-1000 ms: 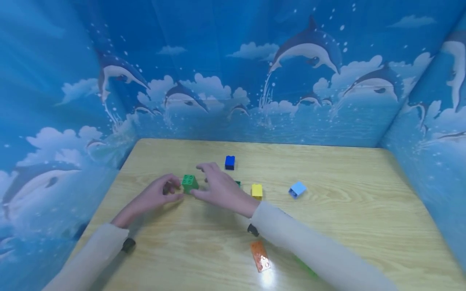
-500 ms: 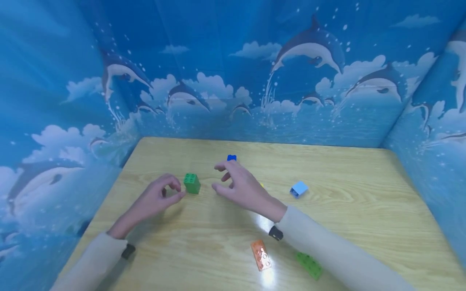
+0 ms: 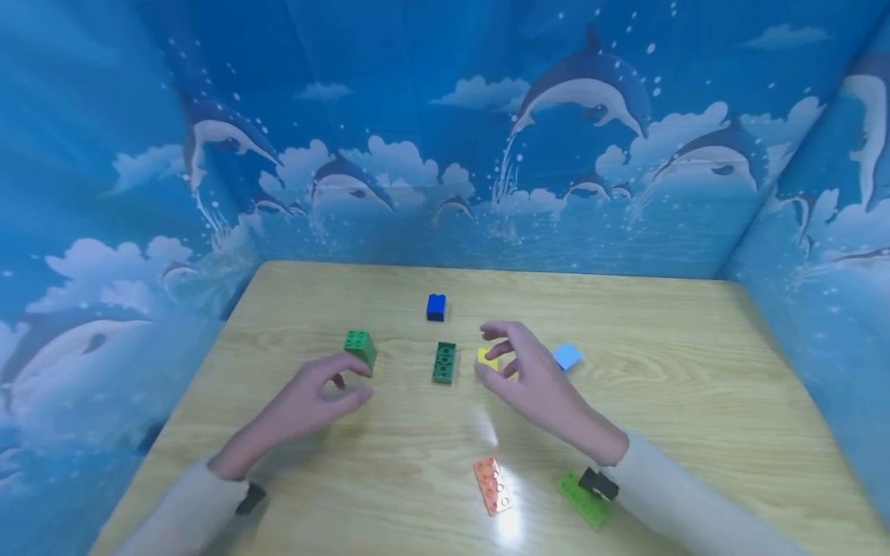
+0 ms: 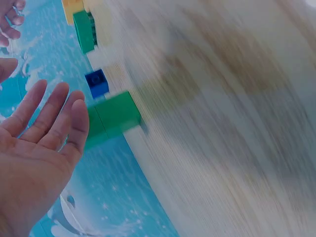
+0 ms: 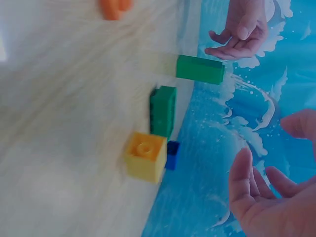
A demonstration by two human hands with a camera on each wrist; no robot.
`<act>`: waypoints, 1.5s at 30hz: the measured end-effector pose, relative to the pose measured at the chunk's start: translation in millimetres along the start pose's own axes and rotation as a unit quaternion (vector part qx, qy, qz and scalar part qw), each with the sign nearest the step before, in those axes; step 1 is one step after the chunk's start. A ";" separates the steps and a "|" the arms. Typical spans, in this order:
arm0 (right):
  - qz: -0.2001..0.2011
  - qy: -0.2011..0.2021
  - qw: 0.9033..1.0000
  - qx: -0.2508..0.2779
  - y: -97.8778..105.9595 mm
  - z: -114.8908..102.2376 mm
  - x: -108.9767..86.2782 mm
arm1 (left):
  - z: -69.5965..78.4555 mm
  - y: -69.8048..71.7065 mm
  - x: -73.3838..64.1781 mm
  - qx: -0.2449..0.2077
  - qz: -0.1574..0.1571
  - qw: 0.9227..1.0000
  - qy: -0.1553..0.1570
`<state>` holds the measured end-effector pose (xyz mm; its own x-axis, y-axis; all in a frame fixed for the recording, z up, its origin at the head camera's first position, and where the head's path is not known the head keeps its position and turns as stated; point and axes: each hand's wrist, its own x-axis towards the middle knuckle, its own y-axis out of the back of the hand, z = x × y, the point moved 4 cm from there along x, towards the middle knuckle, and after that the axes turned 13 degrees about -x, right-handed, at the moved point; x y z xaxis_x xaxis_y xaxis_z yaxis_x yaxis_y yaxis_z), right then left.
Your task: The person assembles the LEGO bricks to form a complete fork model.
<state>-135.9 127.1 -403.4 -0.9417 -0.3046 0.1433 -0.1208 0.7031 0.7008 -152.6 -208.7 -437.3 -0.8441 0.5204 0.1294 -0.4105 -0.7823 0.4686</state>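
My left hand [image 3: 316, 400] hovers just in front of a green toy brick stack [image 3: 362, 349], fingers loosely bent, holding nothing. In the left wrist view a seam runs across the green stack [image 4: 116, 118], and the hand [image 4: 42, 143] partly hides it. My right hand [image 3: 538, 386] hangs over the yellow brick [image 3: 484, 357], thumb and fingers apart. From the right wrist, the yellow brick [image 5: 146, 160] stands clear of that hand [image 5: 276, 200]. Between the hands lies a dark green brick [image 3: 444, 363], its hollow side up.
A dark blue brick [image 3: 436, 307] stands farther back. Partly behind my right hand is a light blue brick [image 3: 568, 356]. Nearer me lie a flat orange brick [image 3: 491, 486] and a flat lime-green brick [image 3: 582, 500], on the wooden table [image 3: 695, 386]. Dolphin-print curtains [image 3: 445, 139] surround it.
My right hand has moved right, away from the green stack and over to the yellow brick, uncovering the dark green one. My left hand has shifted slightly toward me, its fingertips spreading.
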 end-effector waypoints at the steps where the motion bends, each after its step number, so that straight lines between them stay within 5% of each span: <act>1: 0.008 -0.006 1.000 0.000 2.7 3.9 -5.0 | 1.5 -3.0 0.7 -0.007 -0.005 1.000 0.001; 13: 0.056 -0.003 0.997 -0.046 30.6 35.0 -55.2 | 14.3 -44.7 13.9 -0.070 -0.050 0.996 0.017; 20: 0.062 0.001 0.996 -0.058 32.4 41.7 -74.1 | 15.4 -69.1 19.0 -0.041 -0.093 0.995 -0.010; 25: 0.060 -0.003 0.996 -0.061 30.2 47.7 -92.2 | 19.8 -89.0 22.5 -0.004 -0.143 0.990 0.008; 32: 0.024 -0.050 0.997 -0.062 21.1 60.9 -114.4 | 20.7 -116.4 31.2 0.035 -0.220 0.975 0.021; 38: -0.006 -0.081 0.993 -0.088 17.3 72.3 -131.4 | 29.0 -137.8 40.9 0.089 -0.272 0.958 -0.015; 41: -0.054 -0.141 0.983 -0.103 18.5 78.3 -138.6 | 35.3 -146.8 43.3 0.126 -0.301 0.944 -0.041; 45: -0.135 -0.216 0.959 -0.123 17.6 87.1 -149.1 | 42.5 -154.7 44.4 0.148 -0.335 0.929 -0.058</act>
<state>-25.0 240.8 -473.2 -0.9350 -0.1230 -0.3326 -0.3514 0.4461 0.8231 -111.9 -50.1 -466.9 -0.3845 0.9028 -0.1927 -0.7027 -0.1509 0.6953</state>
